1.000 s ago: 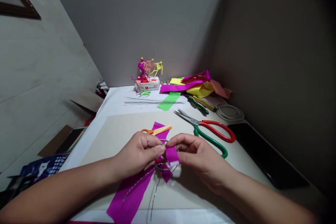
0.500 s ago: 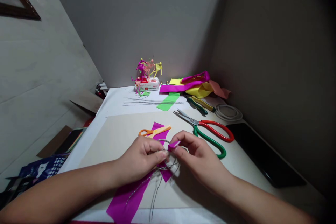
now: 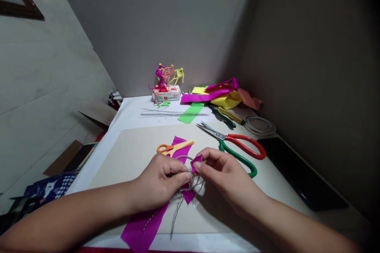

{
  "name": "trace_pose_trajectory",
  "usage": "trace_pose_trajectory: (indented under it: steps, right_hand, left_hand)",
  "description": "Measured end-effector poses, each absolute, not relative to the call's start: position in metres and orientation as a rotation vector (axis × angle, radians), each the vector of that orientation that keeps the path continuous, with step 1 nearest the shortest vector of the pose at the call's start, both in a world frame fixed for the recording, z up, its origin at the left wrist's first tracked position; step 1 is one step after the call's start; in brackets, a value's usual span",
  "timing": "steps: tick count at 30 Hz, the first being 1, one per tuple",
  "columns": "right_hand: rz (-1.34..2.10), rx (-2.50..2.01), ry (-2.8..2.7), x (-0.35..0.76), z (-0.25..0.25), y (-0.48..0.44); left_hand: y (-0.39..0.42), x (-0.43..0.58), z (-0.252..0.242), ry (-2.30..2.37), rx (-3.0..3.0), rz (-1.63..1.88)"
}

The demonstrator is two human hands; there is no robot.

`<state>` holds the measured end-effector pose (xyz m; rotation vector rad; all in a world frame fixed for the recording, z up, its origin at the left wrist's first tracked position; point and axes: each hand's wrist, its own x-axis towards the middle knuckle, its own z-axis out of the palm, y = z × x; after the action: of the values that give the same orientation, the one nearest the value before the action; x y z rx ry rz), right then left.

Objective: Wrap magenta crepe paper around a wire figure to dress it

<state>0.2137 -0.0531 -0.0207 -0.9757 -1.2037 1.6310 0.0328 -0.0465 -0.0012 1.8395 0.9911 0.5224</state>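
My left hand (image 3: 160, 180) pinches a thin twisted wire (image 3: 190, 180) that bends into a small loop (image 3: 184, 158) above my fingers. My right hand (image 3: 225, 174) holds a small magenta piece (image 3: 196, 163) between its fingertips, right next to the wire. A long magenta strip (image 3: 144, 225) lies on the board under my left hand, with a wire tail running along it. Another magenta piece (image 3: 189, 196) shows below my hands. Small orange-handled scissors (image 3: 175, 148) lie just beyond my left hand, on a magenta strip end (image 3: 179, 142).
Large scissors with red and green handles (image 3: 237, 150) lie right of my hands on a beige board (image 3: 127, 162). Beyond are thin wires, a green strip, pliers, a white wire coil, paper figures on a white box, and colored paper. A dark tablet lies at right.
The small magenta piece has moved up from below my right fingers to their tips, and my right hand has shifted up. My left hand still pinches the wire.
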Motion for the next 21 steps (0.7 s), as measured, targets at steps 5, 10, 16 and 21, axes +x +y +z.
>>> trace_pose_trajectory:
  steps: [5,10,16,21]
  right_hand:
    - [1.697,-0.896,-1.106,0.2126,-0.0196,-0.0545]
    - [1.564,-0.845,-1.193,0.2134,-0.02,-0.054]
    - [1.399,-0.915,-1.397,0.2148,-0.0151,-0.0533]
    - [1.472,-0.964,-1.38,0.215,-0.0125,-0.0541]
  left_hand:
    - [-0.0476,0.0316,-0.0023,0.982,1.843,0.52]
    - [-0.048,0.0319,-0.0011,0.993,1.71,0.543]
    - [-0.0482,0.0328,0.0004,0.968,1.7,0.563]
    - [-0.048,0.0332,0.0007,0.975,1.71,0.563]
